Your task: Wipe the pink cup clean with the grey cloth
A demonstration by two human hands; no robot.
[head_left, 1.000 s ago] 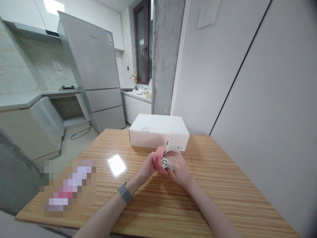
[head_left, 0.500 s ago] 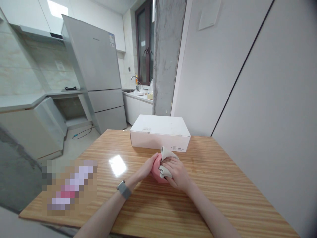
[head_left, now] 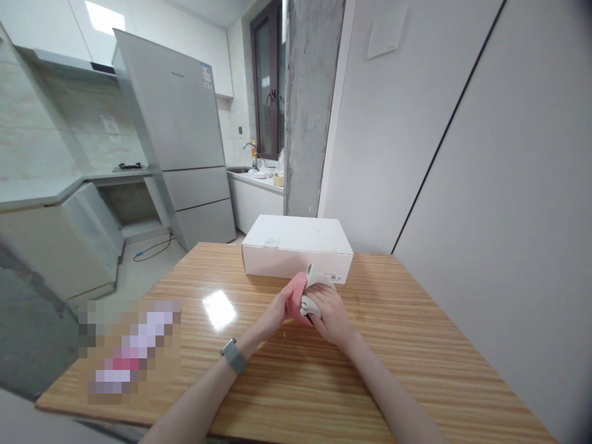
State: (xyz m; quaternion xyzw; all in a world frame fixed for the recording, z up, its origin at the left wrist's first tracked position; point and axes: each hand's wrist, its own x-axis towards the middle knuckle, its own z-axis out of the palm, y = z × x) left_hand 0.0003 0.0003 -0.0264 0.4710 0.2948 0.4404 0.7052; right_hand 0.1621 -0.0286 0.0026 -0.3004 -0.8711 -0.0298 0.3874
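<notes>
A: What's in the hands?

B: A pink thing point(head_left: 296, 296), at the middle of the frame just below centre, held over the table point(head_left: 416, 376). The left hand point(head_left: 277, 313) closes on its left side and the right hand point(head_left: 329, 311) wraps its right side, fingers curled, pressing a grey cloth point(head_left: 312, 288) against it.

A: What is the pink thing?

B: Hard to make out. Most of it is hidden behind both hands and the cloth; only a pink strip shows between them. Whether it touches the tabletop I cannot tell.

A: What's around it?

B: A white box point(head_left: 298, 246) just behind, above the hands in the frame; the cloth's tip overlaps its front face. A watch point(head_left: 234, 356) sits on the left wrist. At lower left a pixelated patch point(head_left: 129, 351) hides whatever lies there.

A: Room to move?

B: Bare wood spreads to the right of the hands and below them. The table's near edge runs along the bottom of the frame, its left edge slants up from lower left, and its right side meets the wall point(head_left: 509, 216). Both forearms are cut off by the bottom edge. A fridge point(head_left: 180, 135) stands at upper left, well apart.
</notes>
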